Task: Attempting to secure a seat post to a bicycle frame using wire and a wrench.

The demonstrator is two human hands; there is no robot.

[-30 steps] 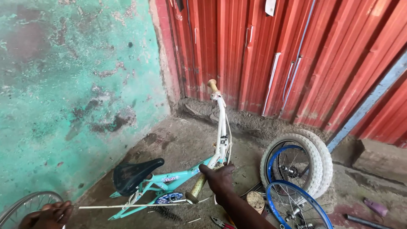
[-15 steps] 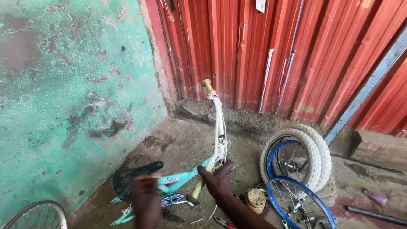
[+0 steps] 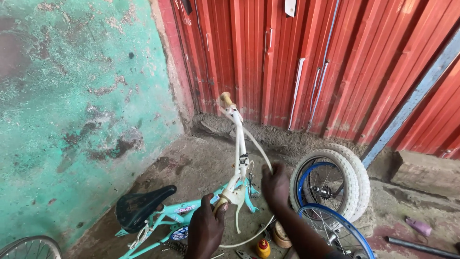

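Fingers of the left hand (image 3: 205, 229) curl tight around the lower grip of the white handlebar (image 3: 238, 158), thumb pressed up near the stem, while the right hand (image 3: 275, 184) closes on a pale cable (image 3: 258, 146) just right of the bar; how far its fingers are wrapped cannot be told, since only the back of the hand shows. Beneath the bar, a small turquoise bicycle frame (image 3: 187, 213) lies tipped on the dirty concrete floor (image 3: 191, 163), its black saddle (image 3: 139, 206) down to the left and the bar's upper grip pointing toward a red corrugated wall (image 3: 311, 62). To the right of the frame, two loose wheels rest: a white-tyred one (image 3: 335, 180) and a blue-rimmed one (image 3: 335, 230) in front of it. A small yellow bottle (image 3: 262, 248) stands below the bar. On the frame's left rises a flaking green wall (image 3: 72, 96). By its look the frame is light and stiff, easily steered from the bar ends, though the bar may swivel at the stem; the cable is thin, springy and apt to slip.
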